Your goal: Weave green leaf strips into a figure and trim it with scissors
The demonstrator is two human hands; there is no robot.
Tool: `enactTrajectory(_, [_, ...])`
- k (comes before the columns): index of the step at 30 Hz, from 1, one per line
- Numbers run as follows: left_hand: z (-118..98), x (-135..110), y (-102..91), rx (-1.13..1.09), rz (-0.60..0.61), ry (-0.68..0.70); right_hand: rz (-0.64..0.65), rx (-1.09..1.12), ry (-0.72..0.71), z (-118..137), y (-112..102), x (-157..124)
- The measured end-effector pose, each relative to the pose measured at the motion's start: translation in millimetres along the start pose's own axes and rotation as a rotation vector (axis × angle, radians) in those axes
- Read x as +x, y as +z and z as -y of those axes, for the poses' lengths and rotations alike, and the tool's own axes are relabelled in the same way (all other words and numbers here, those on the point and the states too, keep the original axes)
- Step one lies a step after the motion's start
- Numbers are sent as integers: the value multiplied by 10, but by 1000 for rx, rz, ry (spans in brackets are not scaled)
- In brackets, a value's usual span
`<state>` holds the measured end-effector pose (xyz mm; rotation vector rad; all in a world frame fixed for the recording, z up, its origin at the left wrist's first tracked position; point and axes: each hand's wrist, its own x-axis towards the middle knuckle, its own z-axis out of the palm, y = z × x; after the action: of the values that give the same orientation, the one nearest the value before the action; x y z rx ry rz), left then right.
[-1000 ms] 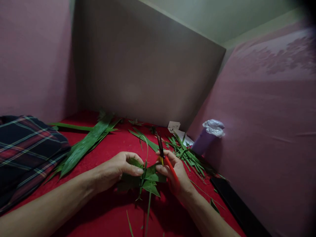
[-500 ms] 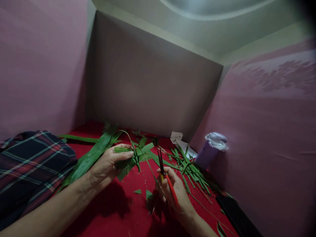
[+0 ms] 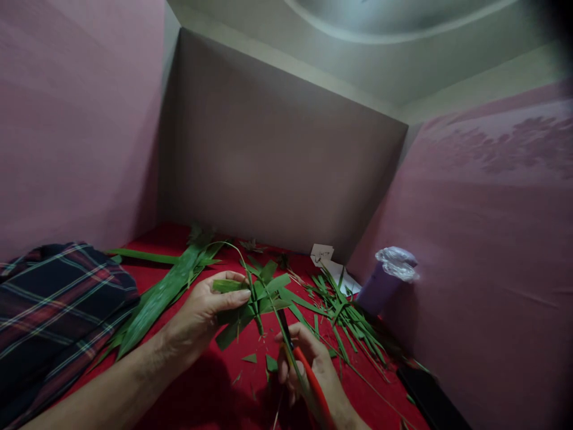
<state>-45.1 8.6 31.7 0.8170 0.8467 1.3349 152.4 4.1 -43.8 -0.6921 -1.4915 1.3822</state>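
Note:
My left hand (image 3: pixel 203 310) is closed on a folded piece of green leaf strips (image 3: pixel 257 295), held a little above the red cloth (image 3: pixel 197 382). Its thumb presses on top of the strips, which fan out to the right. My right hand (image 3: pixel 308 367) is lower and nearer to me, closed round scissors with red handles (image 3: pixel 308 382). The dark blades (image 3: pixel 284 325) point up toward the leaf piece and reach just under it. Small cut green bits (image 3: pixel 264 360) lie on the cloth between my hands.
Long whole leaves (image 3: pixel 161 292) lie at the left, beside a dark plaid cloth (image 3: pixel 54 304). A heap of thin leaf offcuts (image 3: pixel 349 310) sits at the right, near a purple cup with crumpled plastic (image 3: pixel 387 278) and white paper (image 3: pixel 329 257). Walls close in behind and on both sides.
My left hand lifted the leaf piece off the cloth and away to the left. My right hand drew back toward me with the scissors. Cut bits now lie on the cloth.

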Motion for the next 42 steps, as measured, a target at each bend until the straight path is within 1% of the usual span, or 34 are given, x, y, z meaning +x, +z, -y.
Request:
enactTrajectory(5, [15,26,-20,28,10,15,-37,-62,-8,34,5,-22])
enactTrajectory(8, [42,31,-20,37,29,10,-32,-59,5,64,14,-29])
enactTrajectory(13, [62,12,0,54,40,-17,-20,12,47,94,29,-58])
enactTrajectory(18, [69,-17,35,62,26,-4,-5,104,72,77,55,-56])
enactTrajectory(21, [85,-17,43,72,10,2,9,117,74,118,87,-58])
enactTrajectory(26, [90,1,26,112,-5,43,-30,104,90,206,121,-76])
enactTrajectory(30, [77,-3,12,152,-15,86,13,100,77,106,70,-58])
enactTrajectory(34, [88,-12,25,141,-14,71,-1,99,69,3,29,-42])
enactTrajectory(42, [120,-12,36,123,-10,22,9,107,82,47,56,-71])
